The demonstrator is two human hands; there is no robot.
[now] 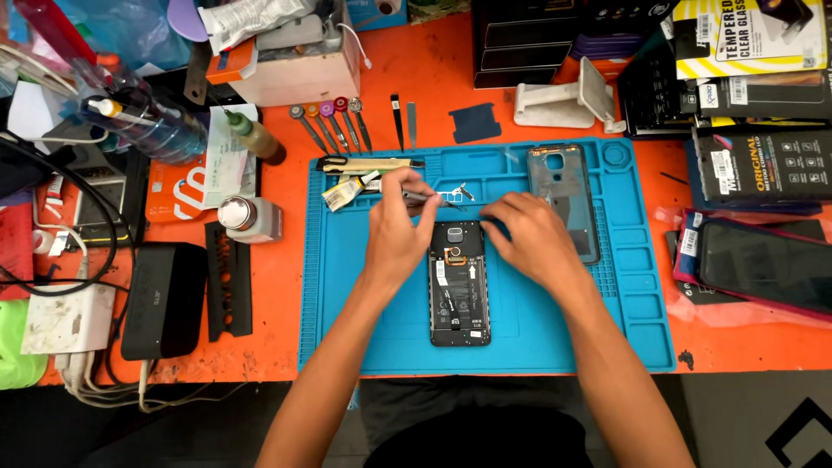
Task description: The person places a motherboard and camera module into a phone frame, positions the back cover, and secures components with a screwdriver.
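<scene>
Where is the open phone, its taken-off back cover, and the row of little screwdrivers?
open phone (459, 299), head view, on its battery area.
back cover (563, 195), head view, on its inner middle.
row of screwdrivers (334, 121), head view, on the middle screwdriver's shaft.

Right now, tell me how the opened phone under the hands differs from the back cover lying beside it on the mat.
The opened phone shows dark inner parts and a battery; the back cover is a thin grey shell with a camera cutout. The phone lies between the left hand and right hand, with the right hand's fingers at its top edge; the cover lies partly under the right hand. Both lie flat and lengthwise on the blue mat.
</scene>
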